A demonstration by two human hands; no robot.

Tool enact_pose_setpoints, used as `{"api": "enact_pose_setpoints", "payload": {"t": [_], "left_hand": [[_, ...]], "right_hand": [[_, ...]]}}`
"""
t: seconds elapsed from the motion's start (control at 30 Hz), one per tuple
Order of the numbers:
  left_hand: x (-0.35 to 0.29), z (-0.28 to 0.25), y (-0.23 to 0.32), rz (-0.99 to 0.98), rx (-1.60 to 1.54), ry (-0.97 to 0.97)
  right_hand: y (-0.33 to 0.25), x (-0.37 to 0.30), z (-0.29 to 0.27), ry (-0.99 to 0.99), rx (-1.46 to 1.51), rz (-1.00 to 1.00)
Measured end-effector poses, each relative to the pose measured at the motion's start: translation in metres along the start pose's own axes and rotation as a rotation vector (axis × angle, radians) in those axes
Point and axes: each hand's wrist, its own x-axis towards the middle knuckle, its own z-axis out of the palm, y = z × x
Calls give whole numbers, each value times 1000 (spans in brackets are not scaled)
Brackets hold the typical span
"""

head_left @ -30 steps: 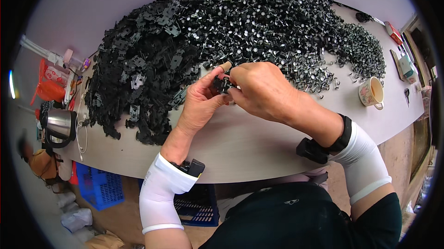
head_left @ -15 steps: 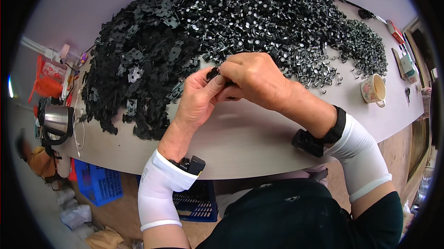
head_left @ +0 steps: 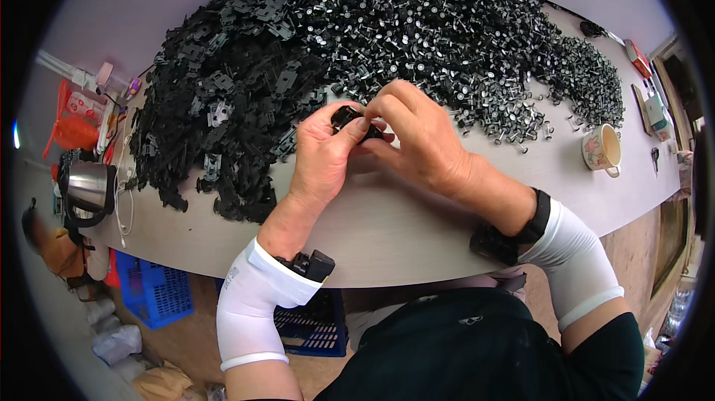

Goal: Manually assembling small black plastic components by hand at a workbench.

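Over the near edge of the piles, my two hands meet around a small black plastic part. My left hand grips it, with the thumb along its near side. My right hand pinches at the part's right end, thumb below and bent fingers above; anything smaller between those fingertips is hidden. Left of the hands lies a big heap of flat black plastic pieces. Behind and to the right spreads a heap of small black pins with pale round heads.
A patterned mug stands on the table at the right. Steel kettle and white cable are at the left edge. Blue crates sit below the table. Another person is at the far left.
My right hand has turned and opened slightly around the part, its knuckles shifting right, so more of the black part shows. My left hand keeps its grip.
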Motion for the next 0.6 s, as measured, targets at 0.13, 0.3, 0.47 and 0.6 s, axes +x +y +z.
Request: {"api": "enact_pose_setpoints", "payload": {"t": [0.13,0.3,0.47,0.6], "left_hand": [[0,-2,-6,-108,-98,-105],[0,1,-3,-81,-85,-265],[4,-14,0,-224,-17,-354],[9,-32,20,-161,344,-119]], "right_hand": [[5,-8,9,-18,55,120],[16,-6,2,21,84,50],[13,-9,-5,-123,106,121],[-8,-14,-18,-565,55,204]]}}
